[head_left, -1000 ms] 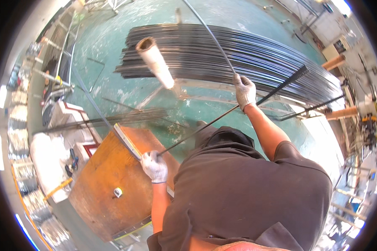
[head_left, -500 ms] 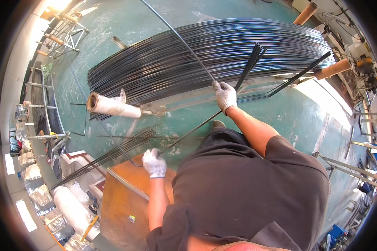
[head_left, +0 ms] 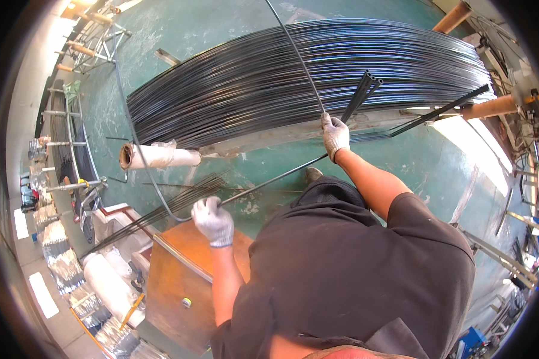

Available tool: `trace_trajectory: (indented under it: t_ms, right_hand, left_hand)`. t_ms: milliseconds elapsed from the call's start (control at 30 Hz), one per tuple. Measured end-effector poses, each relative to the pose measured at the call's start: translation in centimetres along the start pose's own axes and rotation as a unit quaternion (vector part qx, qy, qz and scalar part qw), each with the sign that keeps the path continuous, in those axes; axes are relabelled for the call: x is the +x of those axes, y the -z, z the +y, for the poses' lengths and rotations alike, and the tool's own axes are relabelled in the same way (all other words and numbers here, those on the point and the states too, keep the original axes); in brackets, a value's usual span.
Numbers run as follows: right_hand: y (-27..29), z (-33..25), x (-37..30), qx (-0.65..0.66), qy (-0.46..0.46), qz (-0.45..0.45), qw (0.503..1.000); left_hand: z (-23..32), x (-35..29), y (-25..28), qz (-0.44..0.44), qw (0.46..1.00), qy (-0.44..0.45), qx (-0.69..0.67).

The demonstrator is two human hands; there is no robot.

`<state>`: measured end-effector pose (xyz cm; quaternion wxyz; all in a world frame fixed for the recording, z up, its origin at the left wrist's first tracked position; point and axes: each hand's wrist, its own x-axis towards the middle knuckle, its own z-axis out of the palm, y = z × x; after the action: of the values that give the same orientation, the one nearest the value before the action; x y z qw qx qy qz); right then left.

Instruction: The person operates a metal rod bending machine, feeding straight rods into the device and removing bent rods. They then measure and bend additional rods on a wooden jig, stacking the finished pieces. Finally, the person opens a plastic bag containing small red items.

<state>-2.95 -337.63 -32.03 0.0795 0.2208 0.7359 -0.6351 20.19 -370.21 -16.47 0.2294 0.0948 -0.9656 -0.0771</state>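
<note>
In white work gloves, both my hands hold one long thin dark metal rod (head_left: 275, 178) with bent corners. My right hand (head_left: 336, 133) is closed around it near a bend, with the thumb along the length that runs up past the top edge. Lower and to the left, my left hand (head_left: 213, 222) is closed on the middle length, close to the other bend; its fingertips are partly hidden. From that bend the rod's far arm rises to the upper left. Beyond my right hand, several bent black tubes (head_left: 362, 96) lean together, their open ends upward.
A broad stack of long black rods (head_left: 305, 72) lies across a support frame ahead. A wrapped roll (head_left: 164, 157) sticks out at its left end. Thin rods (head_left: 156, 219) lie at the left, beside a brown board (head_left: 179, 281) with a small tape measure (head_left: 187, 303). Brown posts (head_left: 491, 108) stand right.
The rod has swung with its upper length tilting rightward. My left hand has shifted slightly left and up; my right hand has moved a little right. Both still hold the rod.
</note>
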Motion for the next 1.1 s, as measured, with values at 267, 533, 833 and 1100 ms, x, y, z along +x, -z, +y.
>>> trace_trajectory:
  t_ms: [267, 533, 833, 1100]
  right_hand:
    - [-0.3, 0.8, 0.7, -0.112, -0.108, 0.04, 0.987]
    - [4.3, -1.0, 0.9, -0.284, -0.086, 0.012, 0.955]
    - [7.8, -3.9, 1.8, -0.406, 0.051, 0.129, 0.903]
    - [7.0, -4.3, 2.2, -0.411, 0.053, 0.146, 0.898]
  left_hand:
    - [-6.3, -1.5, -9.3, -0.124, 0.988, 0.04, -0.082]
    - [-5.4, 2.2, -12.9, -0.129, 0.975, 0.168, -0.065]
    - [-2.4, -9.3, -14.7, -0.296, 0.878, 0.249, -0.283]
    - [-3.2, -14.3, -11.2, -0.285, 0.851, 0.347, -0.272]
